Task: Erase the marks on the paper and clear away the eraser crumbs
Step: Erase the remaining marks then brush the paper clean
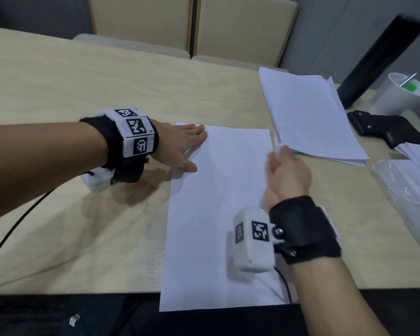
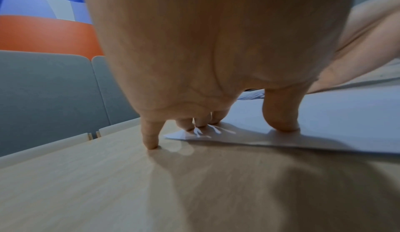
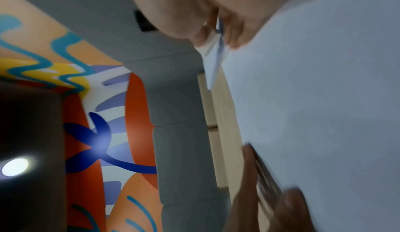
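On the wooden table (image 1: 83, 76) the paper (image 1: 218, 214) is lying flat — the left hand (image 1: 180, 146) pressing its far-left corner with straight fingers, the right hand (image 1: 286, 175) pinching a white eraser (image 1: 278, 151) at its right edge.

Head view: from above and behind the forearms, facing forward and down over the table (image 1: 107, 76), taking in the whole sheet of paper (image 1: 218, 214) and both hands at middling range. Left wrist view: low, just above the table (image 2: 108, 184), looking along the left hand (image 2: 216, 47) at close range toward the paper's (image 2: 335, 116) near corner. Right wrist view: rolled sideways, close under the right hand (image 3: 194, 4), blurred. All three views share the paper (image 3: 324, 99); the left hand (image 3: 288, 210) appears in each.
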